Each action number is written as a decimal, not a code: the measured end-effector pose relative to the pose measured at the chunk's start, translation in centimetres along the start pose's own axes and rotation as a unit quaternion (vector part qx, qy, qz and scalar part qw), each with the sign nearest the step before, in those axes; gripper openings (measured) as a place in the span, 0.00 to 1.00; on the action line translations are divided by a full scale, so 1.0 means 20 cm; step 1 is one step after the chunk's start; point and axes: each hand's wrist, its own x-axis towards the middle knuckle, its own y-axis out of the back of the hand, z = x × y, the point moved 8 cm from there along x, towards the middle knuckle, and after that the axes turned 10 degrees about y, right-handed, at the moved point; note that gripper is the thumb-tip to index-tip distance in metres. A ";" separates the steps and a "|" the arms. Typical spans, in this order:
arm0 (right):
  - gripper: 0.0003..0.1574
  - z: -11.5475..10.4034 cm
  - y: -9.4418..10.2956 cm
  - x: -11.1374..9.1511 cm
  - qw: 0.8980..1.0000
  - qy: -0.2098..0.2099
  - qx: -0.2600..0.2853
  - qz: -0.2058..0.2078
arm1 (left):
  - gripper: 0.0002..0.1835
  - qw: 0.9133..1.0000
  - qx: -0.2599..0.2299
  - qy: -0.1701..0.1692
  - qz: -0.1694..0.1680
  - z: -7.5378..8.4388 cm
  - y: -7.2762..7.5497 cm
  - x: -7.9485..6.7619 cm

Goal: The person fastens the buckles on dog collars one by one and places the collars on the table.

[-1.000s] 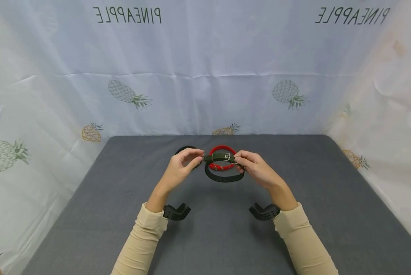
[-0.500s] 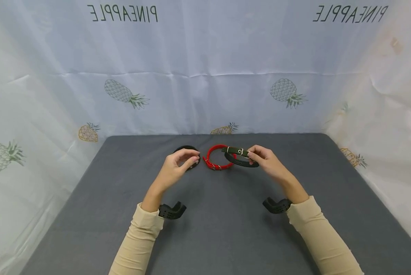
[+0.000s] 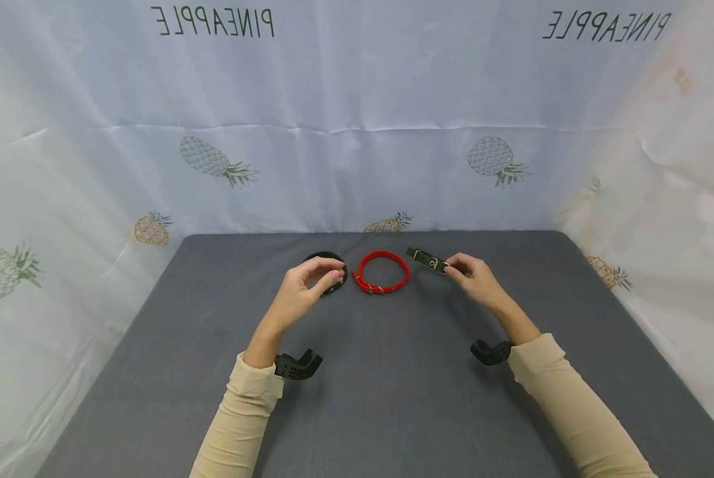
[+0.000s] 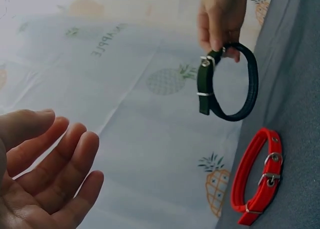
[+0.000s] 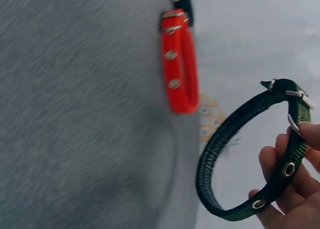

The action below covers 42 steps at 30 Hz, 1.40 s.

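My right hand (image 3: 476, 282) pinches a dark green pet collar (image 3: 427, 260) between thumb and fingers near its buckle, above the table's back part. Buckled into a loop, the collar shows its metal eyelets in the right wrist view, where fingers (image 5: 295, 189) lie behind the band. A red collar (image 4: 269, 189), also buckled, lies on the table between my hands. My left hand (image 3: 300, 292) hovers with relaxed, slightly bent fingers and holds nothing. Behind its fingertips lies a black collar (image 3: 333, 289), partly hidden by that hand in the head view.
A grey cloth covers the table (image 3: 387, 398). White curtain (image 3: 345, 179) with pineapple prints hangs at the back and both sides. Black camera mounts (image 3: 297, 365) sit on both wrists.
My right hand has carried the green collar right, away from my left hand and off the red collar, which now shows whole. The left hand has drawn slightly left.
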 end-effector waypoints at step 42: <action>0.11 0.24 -0.08 -0.03 0.988 0.033 -0.154 -0.009 | 0.12 0.999 -0.031 0.005 -0.009 0.01 0.01 0.00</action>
